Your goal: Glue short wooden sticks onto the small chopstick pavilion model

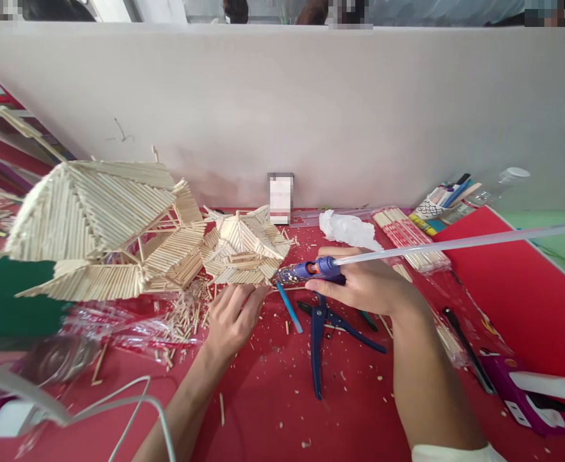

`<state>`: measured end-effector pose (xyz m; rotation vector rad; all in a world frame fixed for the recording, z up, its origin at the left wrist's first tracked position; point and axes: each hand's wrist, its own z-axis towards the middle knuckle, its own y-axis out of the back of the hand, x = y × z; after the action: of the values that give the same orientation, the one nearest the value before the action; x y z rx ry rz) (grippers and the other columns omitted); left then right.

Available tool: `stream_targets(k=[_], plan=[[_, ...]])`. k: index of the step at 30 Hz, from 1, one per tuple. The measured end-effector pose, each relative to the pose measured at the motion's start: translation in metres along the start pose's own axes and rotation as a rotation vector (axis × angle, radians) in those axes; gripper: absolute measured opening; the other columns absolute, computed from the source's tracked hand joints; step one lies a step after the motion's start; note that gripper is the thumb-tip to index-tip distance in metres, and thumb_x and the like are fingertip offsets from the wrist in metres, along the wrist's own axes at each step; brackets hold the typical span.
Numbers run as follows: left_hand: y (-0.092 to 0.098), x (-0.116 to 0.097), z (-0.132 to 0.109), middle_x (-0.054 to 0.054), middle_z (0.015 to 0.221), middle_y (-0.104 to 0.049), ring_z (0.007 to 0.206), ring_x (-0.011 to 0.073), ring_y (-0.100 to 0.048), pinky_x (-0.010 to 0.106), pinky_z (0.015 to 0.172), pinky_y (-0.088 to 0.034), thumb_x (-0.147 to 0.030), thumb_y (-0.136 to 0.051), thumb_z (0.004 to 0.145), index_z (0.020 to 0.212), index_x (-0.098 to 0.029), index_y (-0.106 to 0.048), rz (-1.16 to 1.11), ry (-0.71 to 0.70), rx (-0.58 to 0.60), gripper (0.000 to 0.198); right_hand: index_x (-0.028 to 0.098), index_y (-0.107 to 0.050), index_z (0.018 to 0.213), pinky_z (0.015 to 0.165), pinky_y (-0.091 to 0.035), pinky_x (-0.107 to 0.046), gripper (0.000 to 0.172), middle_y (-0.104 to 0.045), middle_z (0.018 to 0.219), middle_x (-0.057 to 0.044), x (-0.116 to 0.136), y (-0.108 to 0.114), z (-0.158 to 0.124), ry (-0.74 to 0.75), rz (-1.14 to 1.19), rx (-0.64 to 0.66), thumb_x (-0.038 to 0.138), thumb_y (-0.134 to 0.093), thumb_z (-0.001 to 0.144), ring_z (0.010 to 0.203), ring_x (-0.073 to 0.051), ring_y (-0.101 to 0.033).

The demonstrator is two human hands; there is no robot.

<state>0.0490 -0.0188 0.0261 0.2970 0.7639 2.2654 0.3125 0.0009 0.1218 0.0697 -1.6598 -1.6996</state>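
Note:
My right hand (pixel 359 279) is wrapped round a blue hot glue gun (pixel 323 266), with a long clear glue stick (pixel 455 244) running out of its back to the right. The gun's nozzle points left, at the lower right edge of a small pagoda-like model (pixel 244 240) built of thin wooden sticks. My left hand (pixel 236 314) is at the model's front edge, fingers bent and together; their tips are hidden, so what they grip cannot be made out. Just below the nozzle lies a blue stick (pixel 289 308). Blue-handled cutting pliers (pixel 318 346) rest on the table between my arms.
A larger stick-built model (pixel 99 212) stands at the left. Wood offcuts (pixel 190 314) and plastic wrap (pixel 113 324) lie before it. At the right are packed sticks (pixel 410 240), a pen cup (pixel 431 206) and a purple tool (pixel 527 398). A white cable (pixel 133 401) loops at lower left.

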Motion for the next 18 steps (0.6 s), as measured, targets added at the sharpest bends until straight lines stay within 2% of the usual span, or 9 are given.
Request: stream_targets(k=[7,18], plan=[[-0.0013,-0.0005,0.0005,0.004,0.083,-0.069,0.070,0.0143,-0.060,0.028,0.066,-0.045,-0.007,-0.071,0.088,0.106,-0.014,-0.068,-0.004,-0.002,0.001,0.020,0.022,-0.068,0.083,0.065,-0.043,-0.028,0.047,-0.066,0.087,-0.005,-0.0016,-0.0020,-0.0011,-0.013,-0.019,-0.012,0.062,-0.052,0.100,0.075,-0.019,-0.061],[0.0025,0.0011,-0.0018,0.004,0.086,-0.070,0.072,0.0136,-0.066,0.026,0.074,-0.051,-0.015,-0.071,0.091,0.110,-0.019,-0.069,0.029,0.052,-0.033,0.019,0.022,-0.067,0.081,0.063,-0.040,-0.028,0.045,-0.063,0.082,-0.003,-0.0007,-0.0007,-0.0001,-0.021,-0.010,-0.002,0.061,-0.053,0.100,0.072,-0.018,-0.058]])
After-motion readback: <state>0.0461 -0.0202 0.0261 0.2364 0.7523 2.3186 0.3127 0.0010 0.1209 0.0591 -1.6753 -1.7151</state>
